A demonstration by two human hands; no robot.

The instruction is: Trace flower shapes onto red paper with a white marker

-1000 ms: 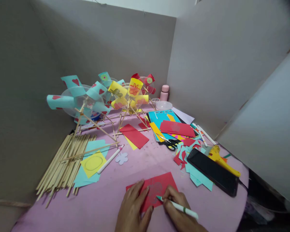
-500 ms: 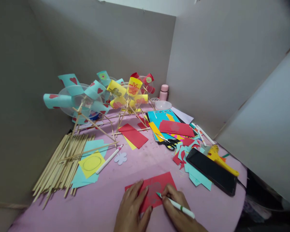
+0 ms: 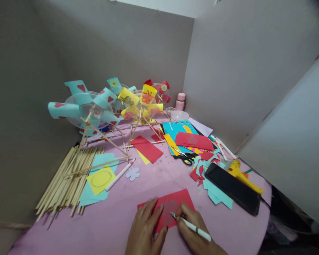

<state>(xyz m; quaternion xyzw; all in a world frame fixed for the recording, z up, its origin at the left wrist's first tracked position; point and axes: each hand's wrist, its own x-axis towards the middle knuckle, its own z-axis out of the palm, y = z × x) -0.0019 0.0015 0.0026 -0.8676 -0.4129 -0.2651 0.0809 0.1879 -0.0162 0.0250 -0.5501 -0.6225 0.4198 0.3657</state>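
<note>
A red paper rectangle lies flat on the table near me, with a greyish shape drawn on its middle. My left hand rests on the paper's left side, fingers stretched out and lying flat. My right hand grips a white marker with a green band and green tip. The marker slants, its tip at the drawn shape. Beyond the paper lie a white flower cutout, a capped pink-ended marker and a yellow square bearing a drawn oval.
Wooden sticks are heaped at left. Stick-framed pinwheels stand behind. Scissors, red strips and blue paper scraps lie right of centre. A phone and yellow glue gun are near the right edge.
My right hand and the marker have shifted slightly left, the tip moving across the drawn shape. The grey drawing looks more filled in. My left hand stays in place.
</note>
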